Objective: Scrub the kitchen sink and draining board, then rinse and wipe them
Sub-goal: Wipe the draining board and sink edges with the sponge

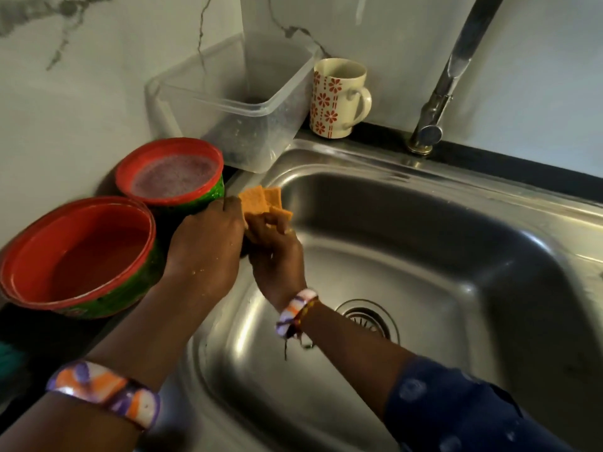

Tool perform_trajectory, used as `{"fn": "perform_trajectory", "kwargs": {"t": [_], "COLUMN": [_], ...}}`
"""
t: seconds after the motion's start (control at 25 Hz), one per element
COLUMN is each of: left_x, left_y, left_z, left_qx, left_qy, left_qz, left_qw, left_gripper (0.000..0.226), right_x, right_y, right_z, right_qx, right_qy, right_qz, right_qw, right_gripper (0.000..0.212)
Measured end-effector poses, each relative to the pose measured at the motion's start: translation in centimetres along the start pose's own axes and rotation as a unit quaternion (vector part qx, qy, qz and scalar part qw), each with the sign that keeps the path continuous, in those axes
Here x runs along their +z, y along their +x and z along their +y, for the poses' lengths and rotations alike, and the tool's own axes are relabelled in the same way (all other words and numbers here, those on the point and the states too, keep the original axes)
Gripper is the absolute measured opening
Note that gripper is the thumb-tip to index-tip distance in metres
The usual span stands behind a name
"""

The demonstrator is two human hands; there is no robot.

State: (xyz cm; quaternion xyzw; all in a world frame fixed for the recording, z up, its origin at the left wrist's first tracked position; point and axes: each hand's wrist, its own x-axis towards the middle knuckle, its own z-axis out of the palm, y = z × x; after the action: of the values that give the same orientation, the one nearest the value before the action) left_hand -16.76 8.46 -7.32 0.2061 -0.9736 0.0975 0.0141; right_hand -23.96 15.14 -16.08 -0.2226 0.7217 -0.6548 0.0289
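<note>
Orange sponge (265, 200): folded, held over the left rim of the steel sink (424, 256), gripped from below by the right hand (274, 252) with fingers curled round it, and from the left by the left hand (208, 243), fingers closed on its edge. Beside the rim: two red bowls (81, 256), the farther holding foamy liquid; behind them a clear tub (235, 102), a flowered mug (339, 99) and the tap (453, 73).

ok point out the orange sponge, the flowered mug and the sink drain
orange sponge (261, 199): head view, on its upper flap above the fingers
flowered mug (336, 99): head view, on the patterned side of its body
sink drain (370, 318): head view, on the slotted strainer
</note>
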Motion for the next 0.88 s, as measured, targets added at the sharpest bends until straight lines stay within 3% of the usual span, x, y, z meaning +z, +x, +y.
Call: {"fn": "perform_trajectory", "kwargs": {"t": [0.12, 0.24, 0.32, 0.4, 0.44, 0.52, 0.64, 0.68, 0.76, 0.88], "left_x": [0.5, -0.1, -0.2, -0.2, -0.1, 0.0, 0.0, 0.0, 0.3, 0.1], "left_y": [-0.6, -0.1, 0.7, 0.9, 0.9, 0.9, 1.1, 1.1, 1.0, 0.9], "left_z": [0.1, 0.4, 0.1, -0.1, -0.3, -0.6, -0.7, -0.7, -0.6, -0.2], "left_qx": [0.016, 0.011, 0.006, 0.010, 0.012, 0.025, 0.038, 0.039, 0.040, 0.032], "left_qy": [0.016, 0.039, 0.027, 0.003, -0.009, -0.007, -0.009, -0.005, 0.013, 0.026], "left_qz": [0.020, 0.002, 0.016, 0.014, 0.012, 0.016, 0.031, 0.030, 0.032, 0.016], "left_qw": [1.000, 0.999, 0.999, 1.000, 1.000, 1.000, 0.999, 0.999, 0.999, 0.999], "left_gripper": [0.058, 0.059, 0.055, 0.055, 0.057, 0.062, 0.064, 0.063, 0.063, 0.060], "right_x": [0.0, -2.8, -6.7, -12.3, -14.6, -16.9, -14.1, -12.1, -8.0, -3.5], "right_y": [2.1, 5.3, 4.4, 2.3, 1.0, 0.1, 2.3, 2.7, 2.9, 0.9], "right_z": [-0.3, 2.2, 5.2, 9.9, 11.4, 12.2, 10.2, 10.3, 10.0, 6.6], "right_qx": [-0.066, -0.138, -0.042, 0.055, 0.095, 0.187, 0.191, 0.171, 0.121, -0.042], "right_qy": [-0.137, -0.316, -0.333, -0.300, -0.331, -0.451, -0.446, -0.449, -0.451, -0.309], "right_qz": [0.047, 0.031, 0.035, 0.104, 0.104, 0.066, 0.100, 0.081, -0.048, -0.194], "right_qw": [0.987, 0.938, 0.941, 0.947, 0.933, 0.870, 0.869, 0.873, 0.883, 0.930], "right_gripper": [0.027, 0.035, 0.028, 0.028, 0.030, 0.025, 0.022, 0.024, 0.030, 0.021]}}
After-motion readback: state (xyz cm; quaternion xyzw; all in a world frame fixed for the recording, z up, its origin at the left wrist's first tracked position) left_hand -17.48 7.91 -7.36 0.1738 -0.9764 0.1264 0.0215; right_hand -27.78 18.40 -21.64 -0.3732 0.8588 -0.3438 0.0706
